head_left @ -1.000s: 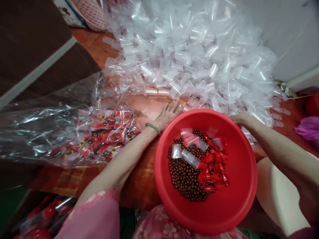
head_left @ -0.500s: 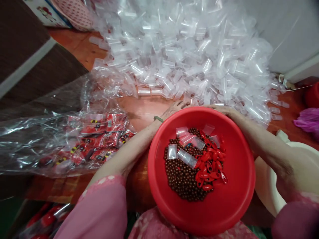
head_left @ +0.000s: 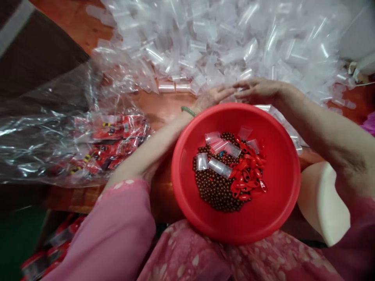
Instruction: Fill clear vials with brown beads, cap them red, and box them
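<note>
A red bowl point(head_left: 281, 210) rests at my lap against the table edge. In it lie brown beads point(head_left: 216, 193), red plastic pieces point(head_left: 249, 171) and several clear plastic sleeves point(head_left: 220, 168). Just beyond the bowl's far rim, my left hand point(head_left: 215, 96) reaches forward with its fingers extended, a green bead bracelet point(head_left: 188, 111) on the wrist. My right hand point(head_left: 258, 89) is above the near edge of the heap of clear sleeves point(head_left: 228, 47), fingers stretched toward the left hand. Their fingertips nearly meet. Neither hand shows anything held.
Red printed packets point(head_left: 108, 128) in a clear plastic bag point(head_left: 38, 148) lie at the left. A cream container point(head_left: 316, 199) stands right of the bowl. More red packages point(head_left: 58, 249) are at the lower left. Something purple point(head_left: 369, 124) lies at the right edge.
My right hand has lifted off the bowl's far side and moved forward over the heap's edge. My left hand has shifted slightly forward. The view has tilted, so the bowl sits higher.
</note>
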`<state>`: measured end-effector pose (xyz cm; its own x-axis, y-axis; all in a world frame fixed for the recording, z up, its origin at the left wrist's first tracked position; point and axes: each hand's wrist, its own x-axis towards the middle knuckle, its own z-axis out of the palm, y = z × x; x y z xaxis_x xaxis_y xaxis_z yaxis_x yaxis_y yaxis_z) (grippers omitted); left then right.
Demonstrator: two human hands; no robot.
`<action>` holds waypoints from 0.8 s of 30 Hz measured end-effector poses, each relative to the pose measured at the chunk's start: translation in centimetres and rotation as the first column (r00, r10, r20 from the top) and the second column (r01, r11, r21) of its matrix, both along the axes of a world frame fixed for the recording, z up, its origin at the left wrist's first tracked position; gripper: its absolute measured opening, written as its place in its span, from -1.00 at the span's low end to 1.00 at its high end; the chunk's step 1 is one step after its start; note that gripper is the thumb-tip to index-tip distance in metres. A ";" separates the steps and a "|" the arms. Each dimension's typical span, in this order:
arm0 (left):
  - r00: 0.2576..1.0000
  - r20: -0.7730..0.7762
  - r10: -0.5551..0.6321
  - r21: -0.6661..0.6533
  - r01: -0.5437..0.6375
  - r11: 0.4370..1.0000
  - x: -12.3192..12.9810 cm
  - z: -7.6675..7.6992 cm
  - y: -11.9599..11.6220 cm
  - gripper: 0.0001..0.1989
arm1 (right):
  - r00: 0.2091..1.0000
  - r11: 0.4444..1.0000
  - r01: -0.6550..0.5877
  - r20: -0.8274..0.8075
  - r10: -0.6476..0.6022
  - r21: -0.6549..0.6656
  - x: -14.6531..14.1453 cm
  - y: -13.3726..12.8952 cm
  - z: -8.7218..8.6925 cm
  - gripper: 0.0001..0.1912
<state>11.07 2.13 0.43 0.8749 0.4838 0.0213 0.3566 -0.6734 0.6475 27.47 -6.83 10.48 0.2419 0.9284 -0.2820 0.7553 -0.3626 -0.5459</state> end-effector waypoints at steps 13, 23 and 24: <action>0.994 0.075 -0.083 0.455 0.040 0.890 -4.1 13.3 -5.3 -0.44 | 0.747 0.975 -0.161 -0.627 0.222 0.154 -0.2 -4.4 6.4 -0.72; 0.889 -0.375 -0.264 0.226 0.363 0.904 -4.9 10.0 -12.0 -0.45 | 0.873 0.943 -0.320 -0.415 0.256 -0.093 0.8 -10.9 -2.9 -0.71; 0.893 -0.384 -0.236 0.246 0.345 0.906 -4.9 10.1 -12.2 -0.37 | 0.876 0.953 -0.298 -0.412 0.250 -0.055 0.8 -10.9 -3.2 -0.74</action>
<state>6.16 -10.10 10.49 0.9541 0.2246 -0.1984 0.2739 -0.9220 0.2738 28.29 -17.77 7.26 -0.1718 0.8968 -0.4076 0.5632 -0.2501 -0.7876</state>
